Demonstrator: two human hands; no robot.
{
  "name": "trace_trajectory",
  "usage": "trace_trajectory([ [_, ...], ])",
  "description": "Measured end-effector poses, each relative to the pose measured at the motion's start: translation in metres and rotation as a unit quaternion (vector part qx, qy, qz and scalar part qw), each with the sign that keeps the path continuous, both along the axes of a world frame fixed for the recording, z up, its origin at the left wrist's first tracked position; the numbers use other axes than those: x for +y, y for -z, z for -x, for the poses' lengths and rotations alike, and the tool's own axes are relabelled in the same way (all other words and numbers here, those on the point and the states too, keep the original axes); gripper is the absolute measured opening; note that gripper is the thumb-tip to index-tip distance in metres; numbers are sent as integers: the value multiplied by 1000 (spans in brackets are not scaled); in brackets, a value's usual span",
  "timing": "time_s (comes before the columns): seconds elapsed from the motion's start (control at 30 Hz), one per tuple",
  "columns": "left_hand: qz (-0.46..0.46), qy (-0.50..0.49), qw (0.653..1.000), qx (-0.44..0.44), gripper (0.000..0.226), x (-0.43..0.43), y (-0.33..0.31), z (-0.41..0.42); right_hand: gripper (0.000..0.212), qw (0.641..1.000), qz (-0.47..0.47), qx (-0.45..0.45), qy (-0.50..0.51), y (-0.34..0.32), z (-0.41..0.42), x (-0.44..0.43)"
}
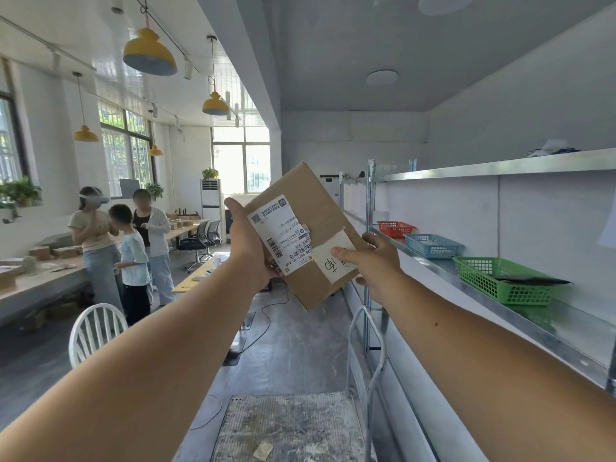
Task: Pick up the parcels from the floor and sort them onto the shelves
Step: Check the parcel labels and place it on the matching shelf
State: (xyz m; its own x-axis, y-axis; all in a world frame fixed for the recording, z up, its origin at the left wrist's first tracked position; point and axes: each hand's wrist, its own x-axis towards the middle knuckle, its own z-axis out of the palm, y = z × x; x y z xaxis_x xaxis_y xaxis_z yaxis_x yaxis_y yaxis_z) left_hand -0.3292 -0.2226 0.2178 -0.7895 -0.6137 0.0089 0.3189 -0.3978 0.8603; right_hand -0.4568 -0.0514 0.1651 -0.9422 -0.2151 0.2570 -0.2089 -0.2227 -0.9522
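A brown cardboard parcel (313, 208) with a white shipping label and a handwritten white slip is held up tilted in front of me at chest height. My left hand (248, 243) grips its left edge, thumb up along the side. My right hand (375, 261) grips its lower right corner, thumb pressed on the handwritten slip. The metal shelves (466, 278) run along the right wall, to the right of the parcel. On the middle shelf stand a red basket (395, 228), a blue basket (433, 245) and a green basket (500, 278).
A metal hand cart (293, 425) with a white handle frame stands just below me beside the shelves. A white chair (96, 328) is at the lower left. Three people (133, 248) stand by long worktables on the left. Cables lie on the grey floor.
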Motion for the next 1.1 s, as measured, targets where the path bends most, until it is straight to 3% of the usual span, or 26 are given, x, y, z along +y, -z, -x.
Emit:
trace_trajectory([
  [0.17, -5, -78, 997, 0, 91, -8, -1, -5, 99, 999, 42, -6, -1, 1, -3, -2],
  [0.3, -47, -88, 995, 14, 45, -13, 5, -1, 47, 998, 61, 18, 9, 0, 1, -2],
  [0.4, -78, -83, 993, 29, 34, -10, 9, 2, 31, 997, 61, 35, 25, -5, -5, -4],
  [0.57, -169, -65, 981, 63, 43, 2, 21, 3, 30, 999, 7, -18, -27, -13, -19, -7],
  [0.63, -194, -60, 976, 73, 44, 8, 26, 3, 33, 998, 34, -33, -45, -10, -22, -9],
  [0.77, -221, -53, 971, 68, 44, 19, 26, 3, 73, 995, 40, -94, -20, -5, -28, -8],
  [0.83, -226, -52, 970, 70, 43, 23, 24, 2, 78, 991, 22, -124, -43, -5, -30, -8],
  [0.9, -215, -56, 973, 65, 44, 25, 24, 3, 71, 989, 43, -129, -52, -3, -27, -7],
  [1.0, -194, -59, 979, 20, 46, 19, 29, 1, 44, 990, 87, -108, -35, 1, -18, -3],
  [1.1, -173, -70, 982, -29, 44, 7, 33, 0, 42, 988, 121, -94, -32, 3, -8, 6],
])
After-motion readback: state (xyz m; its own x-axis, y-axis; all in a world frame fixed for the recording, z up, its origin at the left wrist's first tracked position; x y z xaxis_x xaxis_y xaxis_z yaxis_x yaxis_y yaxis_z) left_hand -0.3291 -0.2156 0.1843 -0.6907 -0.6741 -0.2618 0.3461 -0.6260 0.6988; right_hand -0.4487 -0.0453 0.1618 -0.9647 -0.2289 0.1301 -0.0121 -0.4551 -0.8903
